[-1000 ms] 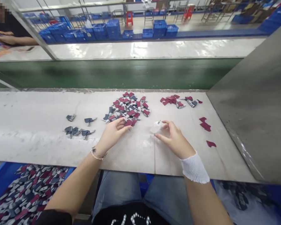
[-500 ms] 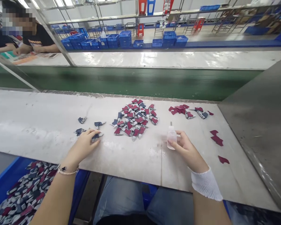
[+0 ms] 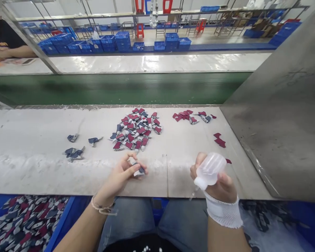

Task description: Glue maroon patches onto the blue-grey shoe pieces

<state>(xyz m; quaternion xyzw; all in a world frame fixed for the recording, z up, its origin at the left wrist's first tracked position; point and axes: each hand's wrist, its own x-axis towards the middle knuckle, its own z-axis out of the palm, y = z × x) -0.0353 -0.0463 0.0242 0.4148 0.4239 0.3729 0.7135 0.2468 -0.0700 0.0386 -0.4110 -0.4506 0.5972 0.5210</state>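
Observation:
My left hand (image 3: 126,173) pinches a small grey and dark blue moulded part (image 3: 138,169) just in front of the pile. A clear squeeze bottle (image 3: 210,169) is gripped in my right hand (image 3: 223,187), tilted so its white cap and thin nozzle point down and to the left. Between the two hands and beyond them lies a pile of similar grey parts (image 3: 136,129), many with maroon faces. Several dark blue and grey parts (image 3: 74,153) lie loose to the left. Flat maroon pieces (image 3: 183,115) sit in a small heap at the right.
More maroon pieces (image 3: 219,140) lie near the metal panel (image 3: 283,115) on the right. A blue bin (image 3: 65,217) full of parts stands below the table's left front edge. Across the green belt (image 3: 136,89), a person (image 3: 12,45) sits at the far left.
My left hand has picked up a blue-grey part and moved right with it. My right hand has turned the bottle from upright to nozzle-down. The view has shifted right.

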